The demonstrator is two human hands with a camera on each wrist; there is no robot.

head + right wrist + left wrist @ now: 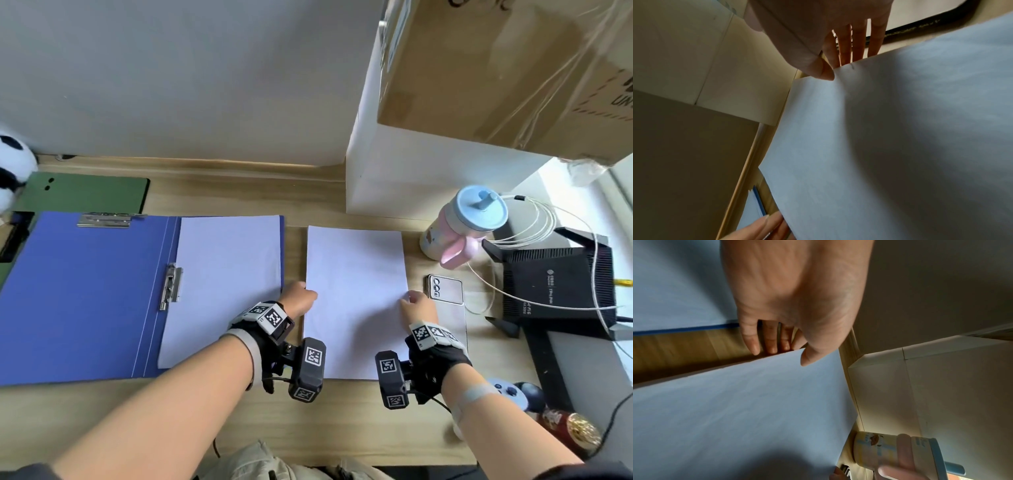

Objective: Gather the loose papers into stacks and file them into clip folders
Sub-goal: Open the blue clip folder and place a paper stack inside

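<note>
A stack of white papers (356, 301) lies mid-desk, right of an open blue clip folder (82, 298). The folder has a metal clip at its top (109, 219) and another along its spine (171, 286), and more white sheets (226, 287) lie on its right half. My left hand (303, 298) pinches the loose stack's left edge, with the thumb (807, 358) on top and fingers (768, 344) underneath. My right hand (414, 301) pinches the right edge, thumb (824, 73) on top, fingers (857, 47) below. In the left wrist view the paper (735, 410) looks slightly raised off the wood.
A phone (445, 291) lies just right of the stack, with a lidded cup (466, 226) and a black router (555, 284) with cables beyond it. A white box (411, 171) under a cardboard box (496, 68) stands behind. A green folder (82, 192) and a plush toy (10, 164) sit far left.
</note>
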